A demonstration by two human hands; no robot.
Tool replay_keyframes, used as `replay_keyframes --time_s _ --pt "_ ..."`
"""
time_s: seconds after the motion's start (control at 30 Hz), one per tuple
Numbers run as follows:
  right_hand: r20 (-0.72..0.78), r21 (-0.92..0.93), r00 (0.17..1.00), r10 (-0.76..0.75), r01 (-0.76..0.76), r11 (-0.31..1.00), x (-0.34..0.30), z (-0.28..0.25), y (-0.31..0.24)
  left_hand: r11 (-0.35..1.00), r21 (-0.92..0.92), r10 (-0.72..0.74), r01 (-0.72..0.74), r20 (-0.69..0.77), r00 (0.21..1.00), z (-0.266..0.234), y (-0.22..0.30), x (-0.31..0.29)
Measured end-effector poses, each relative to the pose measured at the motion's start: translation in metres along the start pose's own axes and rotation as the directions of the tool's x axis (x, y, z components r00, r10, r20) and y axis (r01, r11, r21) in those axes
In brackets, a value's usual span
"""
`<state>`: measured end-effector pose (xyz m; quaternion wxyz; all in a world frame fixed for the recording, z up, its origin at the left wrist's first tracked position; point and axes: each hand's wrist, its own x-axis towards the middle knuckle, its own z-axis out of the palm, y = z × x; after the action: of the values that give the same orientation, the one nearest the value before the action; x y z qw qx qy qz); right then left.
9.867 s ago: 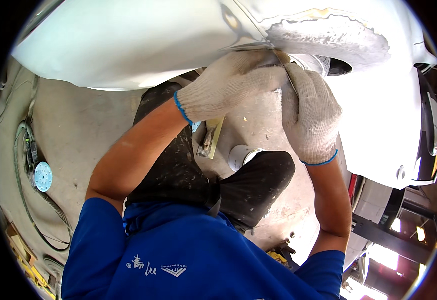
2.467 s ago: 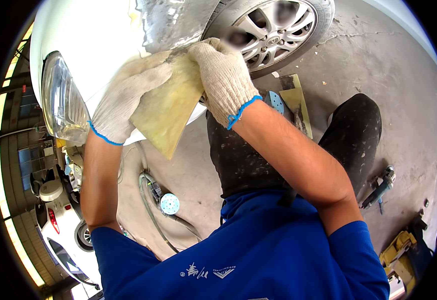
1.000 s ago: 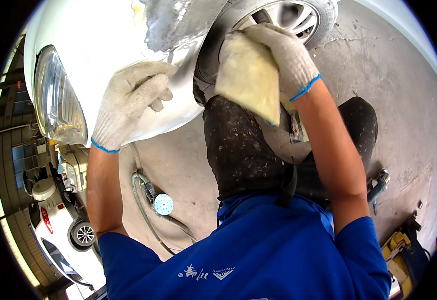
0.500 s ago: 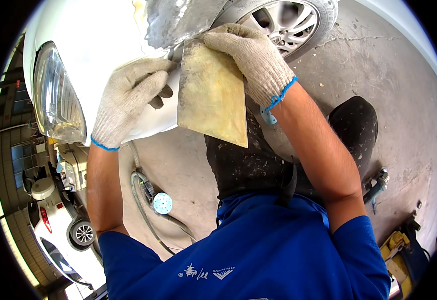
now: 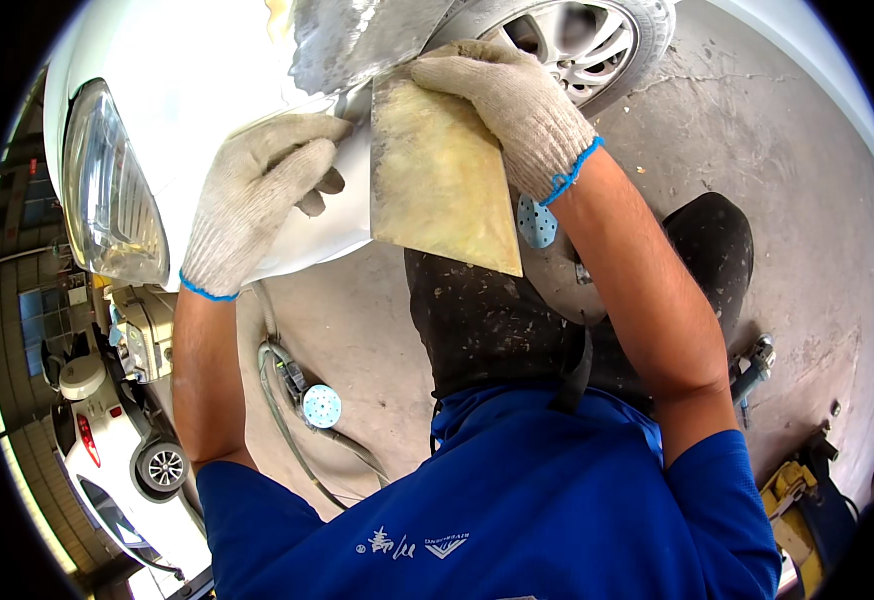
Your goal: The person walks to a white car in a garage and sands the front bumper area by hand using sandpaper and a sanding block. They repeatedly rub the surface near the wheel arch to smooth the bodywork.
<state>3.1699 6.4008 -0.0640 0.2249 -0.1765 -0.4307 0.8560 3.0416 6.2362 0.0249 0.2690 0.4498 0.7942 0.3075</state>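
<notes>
My right hand [image 5: 502, 100], in a knitted work glove, grips the top edge of a flat yellowish filler board [image 5: 442, 180] and holds it against the white car's front wing [image 5: 207, 70]. A grey patch of filler [image 5: 357, 35] covers the wing just above the board. My left hand [image 5: 257, 195], gloved too, lies flat on the white panel below that patch, its fingertips close to the board's left edge. The headlight [image 5: 107, 190] is to the left of it.
The car's alloy wheel [image 5: 582, 40] is behind my right hand. On the concrete floor lie a sander with a blue disc and hose [image 5: 319, 405], another blue disc [image 5: 537, 222], a metal tool [image 5: 752, 365] and yellow gear [image 5: 787, 485]. A white parked car [image 5: 122, 460] stands far left.
My right hand has brought the board from over the wheel back to the wing and pressed it nearer the filler patch. My left hand has stayed on the panel.
</notes>
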Motion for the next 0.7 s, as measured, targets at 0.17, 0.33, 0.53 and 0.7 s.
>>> replay_keyframes --time_s 0.17,0.33,0.53,0.7 --pt "0.009 0.023 1.0 -0.011 0.011 1.0 0.004 -0.002 0.003 1.0 0.001 0.009 -0.009 -0.013 1.0 0.001 0.0 -0.001" --pt "-0.033 -0.062 0.998 -0.056 0.054 0.997 0.015 -0.018 0.001 1.0 0.009 -0.011 0.011 0.007 1.0 0.0 0.002 -0.001" --pt "-0.164 -0.104 0.986 0.001 -0.018 0.994 0.029 -0.056 0.005 0.999 0.027 -0.043 0.044 -0.042 0.998 0.006 0.005 -0.003" --pt "-0.121 -0.2 0.99 -0.072 0.046 0.979 0.028 -0.066 0.008 0.998 0.034 -0.045 0.047 -0.048 0.998 0.006 0.007 -0.003"
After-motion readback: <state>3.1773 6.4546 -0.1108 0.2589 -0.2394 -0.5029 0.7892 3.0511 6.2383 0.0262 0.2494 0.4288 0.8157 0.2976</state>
